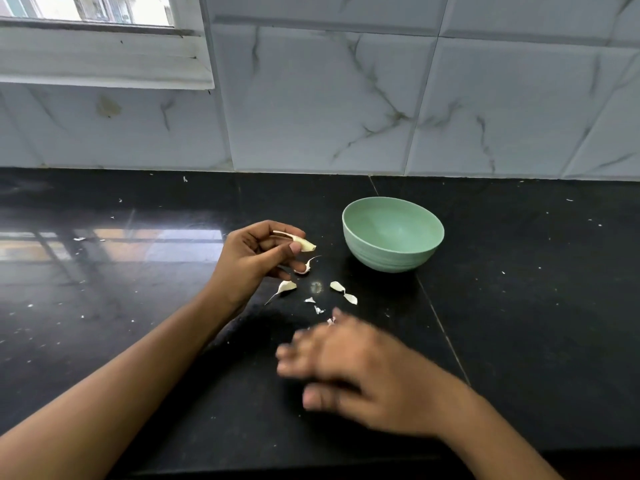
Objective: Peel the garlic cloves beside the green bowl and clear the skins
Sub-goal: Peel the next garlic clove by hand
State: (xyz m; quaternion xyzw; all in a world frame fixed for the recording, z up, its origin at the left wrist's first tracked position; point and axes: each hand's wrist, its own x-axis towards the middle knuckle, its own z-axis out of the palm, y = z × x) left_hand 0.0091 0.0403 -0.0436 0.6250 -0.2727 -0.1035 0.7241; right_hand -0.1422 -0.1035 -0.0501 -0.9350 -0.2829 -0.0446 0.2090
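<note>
Holding: your left hand (256, 254) pinches a garlic clove (306, 244) between thumb and fingertips, just above the black counter (138, 341). A strip of skin trails back from the clove over your fingers.
Right hand: your right hand (353, 365) is blurred, low over the counter and closer to your body. Its fingers look spread and loose, with nothing seen in them.
Held clove axis: it lies roughly left to right, its tip pointing away from your left palm toward the green bowl (393, 233).
Loose cloves: a second clove (304, 269) with a curled tail sits just under your left fingertips. A third clove (286, 286) lies beside your left wrist.
Skins: pale skin scraps (346, 293) lie between your two hands, just beyond your right fingertips.
Bowl: it stands to the right of your left hand and beyond your right hand. It looks empty.
Nearer hand: your right hand is likely better placed to sweep the skins, and your left is closer to the waiting cloves.
</note>
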